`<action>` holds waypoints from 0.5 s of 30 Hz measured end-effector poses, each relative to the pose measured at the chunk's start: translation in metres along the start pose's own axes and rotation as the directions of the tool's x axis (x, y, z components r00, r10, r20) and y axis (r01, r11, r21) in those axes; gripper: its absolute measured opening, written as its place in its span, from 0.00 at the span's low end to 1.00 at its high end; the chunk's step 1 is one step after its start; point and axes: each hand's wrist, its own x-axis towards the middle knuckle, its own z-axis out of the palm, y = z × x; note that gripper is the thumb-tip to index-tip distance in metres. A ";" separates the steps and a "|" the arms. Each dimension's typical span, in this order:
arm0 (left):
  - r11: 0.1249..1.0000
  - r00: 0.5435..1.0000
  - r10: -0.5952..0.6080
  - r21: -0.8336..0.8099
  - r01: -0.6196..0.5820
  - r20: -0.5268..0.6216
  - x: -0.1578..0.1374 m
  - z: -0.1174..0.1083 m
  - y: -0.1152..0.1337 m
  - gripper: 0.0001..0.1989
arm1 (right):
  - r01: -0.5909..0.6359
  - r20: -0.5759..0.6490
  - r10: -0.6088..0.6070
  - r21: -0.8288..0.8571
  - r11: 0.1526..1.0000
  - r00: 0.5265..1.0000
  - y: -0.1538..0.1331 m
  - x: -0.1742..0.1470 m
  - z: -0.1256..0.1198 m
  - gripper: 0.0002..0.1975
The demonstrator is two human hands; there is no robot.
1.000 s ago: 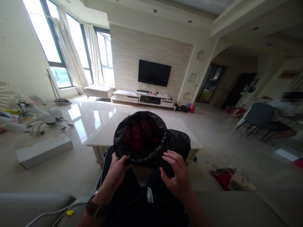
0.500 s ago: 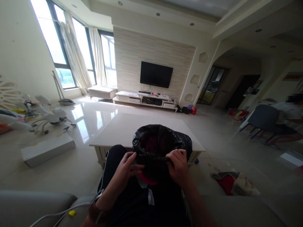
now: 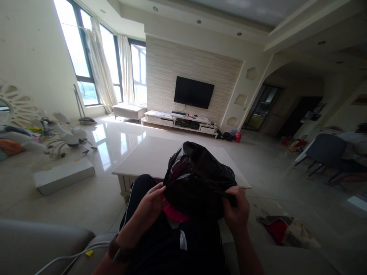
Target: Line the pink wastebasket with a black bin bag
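Note:
A black plastic bag [image 3: 197, 172] is spread over my lap, in front of the low table. At the bag's left edge my left hand [image 3: 151, 200] pinches the film between thumb and fingers. My right hand [image 3: 236, 208] is closed round a gathered part of the bag on its right side. Below the bag, between my legs, a bright pink object [image 3: 175, 213] shows in part; the bag hides the rest of it. Some dark pinkish colour shows through the film on the bag's upper left.
A low white table [image 3: 137, 152] stands right ahead. On the floor to the left lies a long white box [image 3: 64, 177], with a white chair base [image 3: 71, 141] behind it. A red and beige cloth item [image 3: 286, 231] lies at right. A person sits near a dark chair [image 3: 325, 152].
My hands have moved apart, the right one outward to the right. The bag's open mouth has flattened and its film is stretched wider. My left fingers have closed on its edge.

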 end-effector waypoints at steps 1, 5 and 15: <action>0.999 0.999 -0.036 0.005 0.036 0.012 0.002 -0.003 0.001 0.13 | -0.002 0.000 0.002 0.005 1.000 1.000 0.002 0.000 -0.003 0.06; 0.977 0.998 0.011 0.213 0.004 -0.068 0.006 -0.014 0.008 0.13 | 0.022 0.027 -0.023 0.017 1.000 0.999 0.001 0.000 -0.009 0.06; 0.520 0.813 0.554 0.689 -0.505 0.178 -0.011 0.004 0.061 0.20 | 0.181 0.157 -0.185 0.036 0.983 0.970 -0.023 0.009 -0.009 0.09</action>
